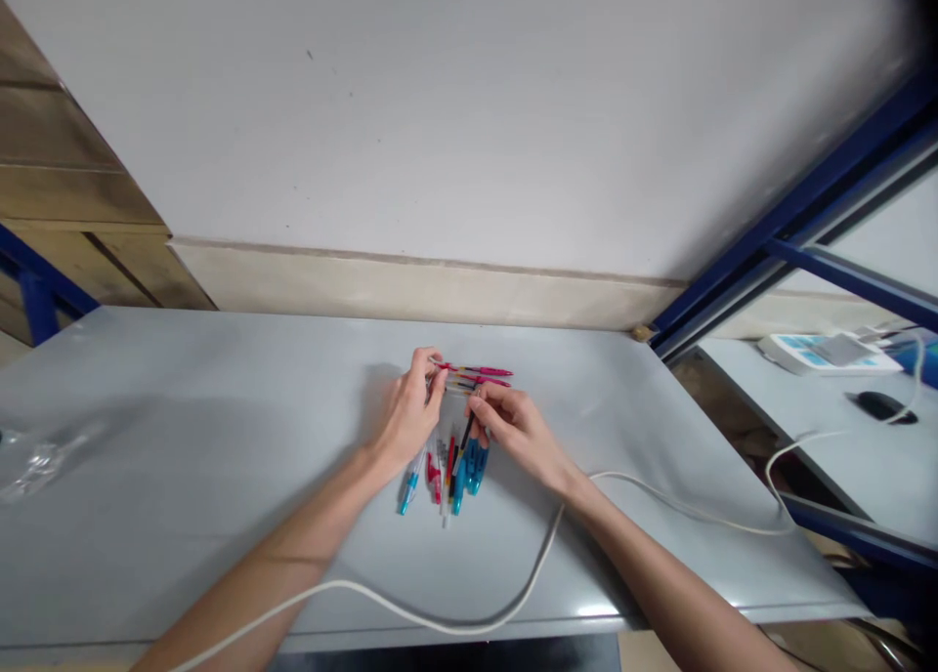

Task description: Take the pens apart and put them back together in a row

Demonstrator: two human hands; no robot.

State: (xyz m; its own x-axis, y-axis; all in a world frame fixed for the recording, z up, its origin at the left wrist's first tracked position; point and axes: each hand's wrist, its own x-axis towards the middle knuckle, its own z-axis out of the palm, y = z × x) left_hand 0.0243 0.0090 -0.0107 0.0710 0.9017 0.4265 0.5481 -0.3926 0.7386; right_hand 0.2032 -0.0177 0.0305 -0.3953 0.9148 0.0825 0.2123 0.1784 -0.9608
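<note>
My left hand (414, 403) has its thumb and fingers curled round the left end of a pink pen (490, 371), at the far side of a small pen group. Beside it lies a second pink pen (496, 382), partly behind my right hand. Pinched in my right hand (513, 423) is a thin black pen refill (467, 430), slanting down toward me. Below the hands lie a clear-and-blue pen (410, 486), a pink pen part (434, 479), a red refill (450, 454) and several blue pen barrels (460, 486). Fingers hide some pen ends.
A white cable (410, 613) loops across the grey table (220, 438), running near my right forearm. Clear plastic (44, 467) lies at the left edge. Right of the blue frame (769, 247), a second table holds a black mouse (883, 406) and a white device (828, 353).
</note>
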